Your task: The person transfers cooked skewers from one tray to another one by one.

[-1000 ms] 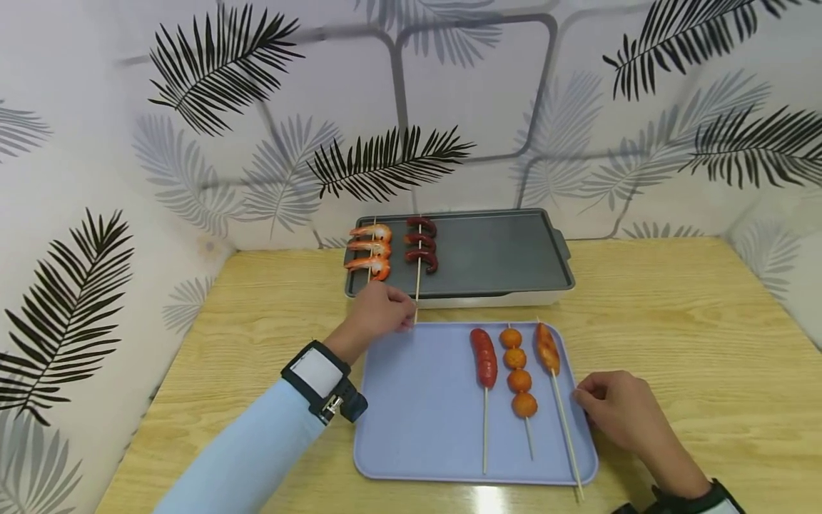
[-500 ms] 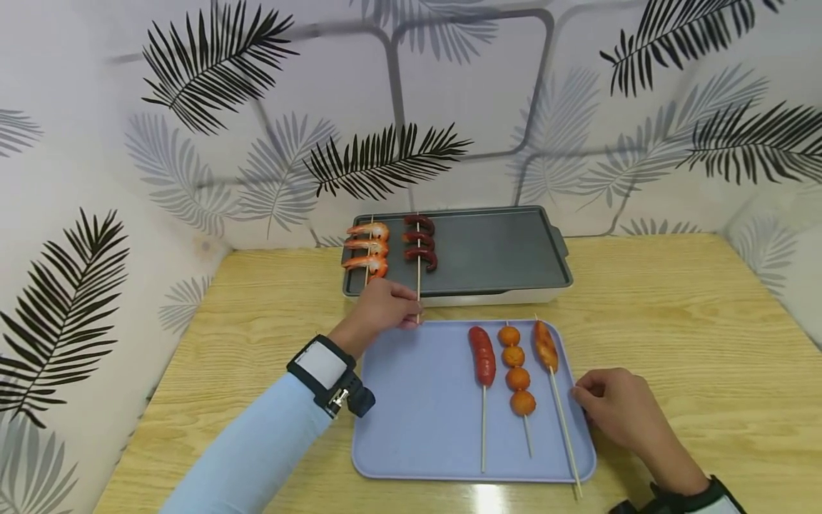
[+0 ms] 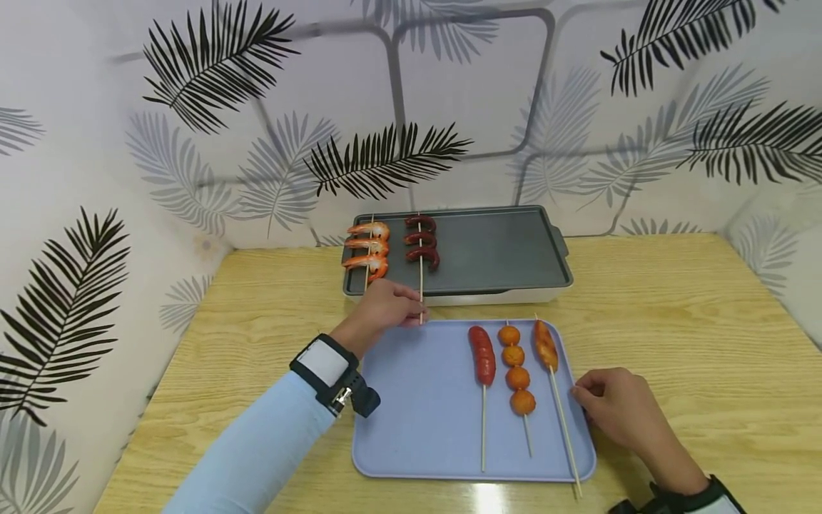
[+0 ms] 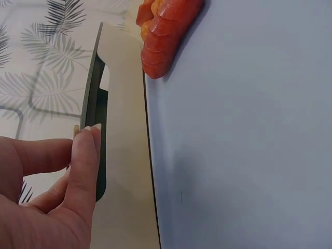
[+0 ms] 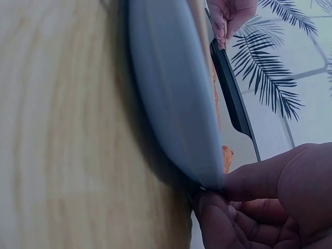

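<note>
My left hand (image 3: pixel 384 307) pinches the lower end of a wooden skewer threaded with dark red curled sausage pieces (image 3: pixel 421 239). Those pieces lie on the grey griddle (image 3: pixel 501 250), while the stick's end reaches over its front edge. To their left a shrimp skewer (image 3: pixel 367 247) lies on the same plate, its lower end partly hidden by the hand. My right hand (image 3: pixel 618 405) grips the right rim of the pale blue tray (image 3: pixel 417 428) between thumb and fingers, as the right wrist view shows (image 5: pixel 259 202).
On the tray's right half lie a red sausage skewer (image 3: pixel 483 357), an orange ball skewer (image 3: pixel 516 368) and a browned long skewer (image 3: pixel 546 346), whose stick crosses the front rim. The wooden table (image 3: pixel 693 321) meets a leaf-patterned wall covering (image 3: pixel 462 93) behind the griddle.
My left hand has shifted slightly right, swinging the skewer's lower end right with it. The sausage pieces have moved only a little; the right hand stays at the tray's rim.
</note>
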Demonstrator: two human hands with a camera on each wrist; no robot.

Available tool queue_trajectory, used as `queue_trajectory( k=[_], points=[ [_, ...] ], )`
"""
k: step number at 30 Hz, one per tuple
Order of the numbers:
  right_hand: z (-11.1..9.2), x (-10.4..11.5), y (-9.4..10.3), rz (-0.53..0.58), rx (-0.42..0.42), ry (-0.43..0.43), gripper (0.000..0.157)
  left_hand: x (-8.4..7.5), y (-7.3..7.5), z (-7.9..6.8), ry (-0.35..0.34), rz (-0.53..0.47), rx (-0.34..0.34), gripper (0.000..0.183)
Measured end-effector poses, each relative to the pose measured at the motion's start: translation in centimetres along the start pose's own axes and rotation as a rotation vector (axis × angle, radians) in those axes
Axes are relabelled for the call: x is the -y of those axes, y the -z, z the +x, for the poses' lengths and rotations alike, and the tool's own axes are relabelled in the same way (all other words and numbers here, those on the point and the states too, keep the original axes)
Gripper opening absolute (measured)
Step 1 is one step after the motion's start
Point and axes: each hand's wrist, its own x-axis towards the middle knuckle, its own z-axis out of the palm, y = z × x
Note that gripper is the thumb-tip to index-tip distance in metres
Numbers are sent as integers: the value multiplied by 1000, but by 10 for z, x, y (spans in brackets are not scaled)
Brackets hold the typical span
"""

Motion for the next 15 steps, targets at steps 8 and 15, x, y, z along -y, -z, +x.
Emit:
queue_trajectory(
  k=[8,15],
  points=[
    [1,0,0,7,1,-14,10,3,1,2,19,-27,-1,22],
    [0,0,-1,2,0,-6,10,3,0,-3,-30,-17,5,20]
  ],
)
